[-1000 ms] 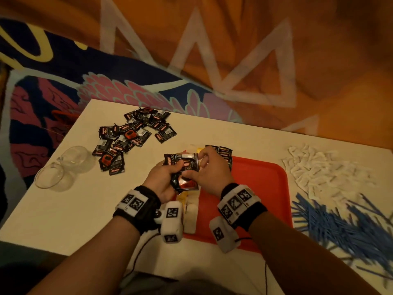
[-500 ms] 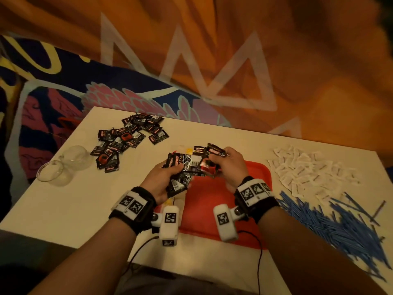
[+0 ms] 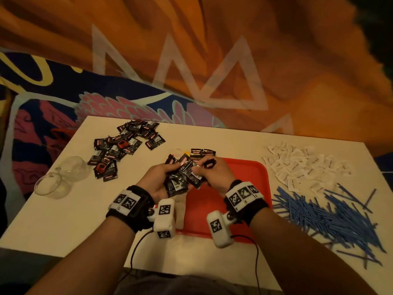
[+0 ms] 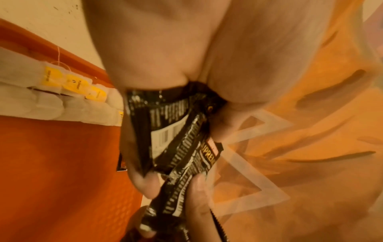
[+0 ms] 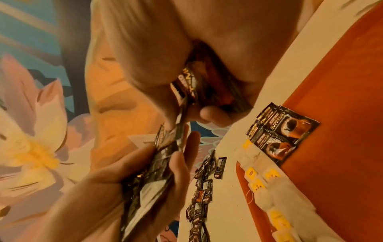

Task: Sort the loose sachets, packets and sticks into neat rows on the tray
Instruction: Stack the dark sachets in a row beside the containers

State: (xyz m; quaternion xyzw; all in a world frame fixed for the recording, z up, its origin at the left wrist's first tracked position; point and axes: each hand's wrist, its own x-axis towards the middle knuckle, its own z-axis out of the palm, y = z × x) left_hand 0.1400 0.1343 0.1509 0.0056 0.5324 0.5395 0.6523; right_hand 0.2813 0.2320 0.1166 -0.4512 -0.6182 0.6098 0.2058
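Note:
My left hand point(image 3: 168, 175) grips a bundle of black coffee sachets point(image 3: 180, 179) above the left end of the red tray point(image 3: 244, 188). My right hand point(image 3: 205, 169) is pressed against the bundle and pinches sachets from it point(image 5: 188, 85). Two or three black sachets point(image 3: 201, 153) lie side by side at the tray's far left corner point(image 5: 283, 134). A row of white tea bags with yellow tags point(image 4: 62, 98) lies along the tray's left edge, mostly hidden by my wrists in the head view.
On the white table point(image 3: 63, 220), a loose pile of black sachets point(image 3: 125, 150) lies at the far left, with clear glass cups point(image 3: 61, 177) nearer. Right of the tray are white sachets point(image 3: 304, 167) and a heap of blue sticks point(image 3: 329, 216).
My right hand pulled sachets rightward from the bundle, fanning them, then came back against my left hand. The bundle stays in my left hand.

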